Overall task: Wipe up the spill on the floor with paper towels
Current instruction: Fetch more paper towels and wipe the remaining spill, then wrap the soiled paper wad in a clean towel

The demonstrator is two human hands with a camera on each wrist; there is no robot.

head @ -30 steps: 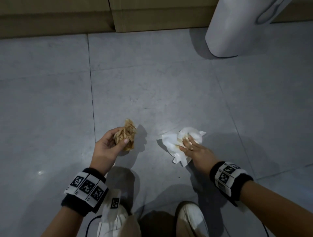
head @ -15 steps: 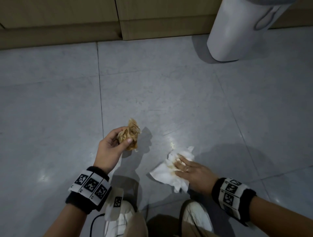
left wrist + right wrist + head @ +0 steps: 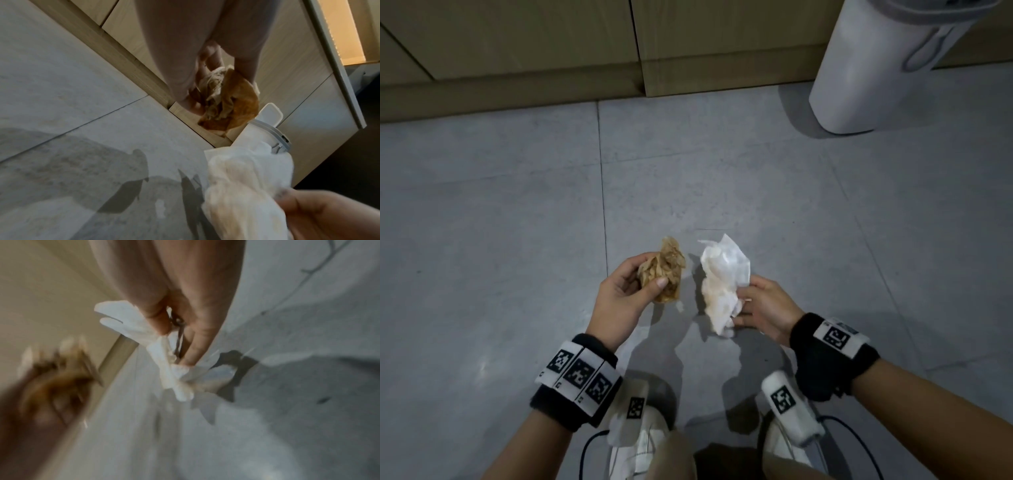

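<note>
- I see my left hand (image 3: 619,298) curled around a crumpled, brown-stained paper towel (image 3: 662,270), thumb across its near side, raised above the grey tiled floor (image 3: 517,205).
- My right hand (image 3: 767,308) pinches a white paper towel (image 3: 724,277) by its right edge; the wad stands upright off the floor, faintly yellowed low down.
- The two towels are just beside each other, apart, stained one on the left.
- I cannot make out any liquid left on the tiles; only shadows lie beneath the hands.
- A white bin (image 3: 876,68) stands at far right, against wooden cabinets (image 3: 551,44) along the far edge.
- White shoes (image 3: 640,442) show at the near edge.
</note>
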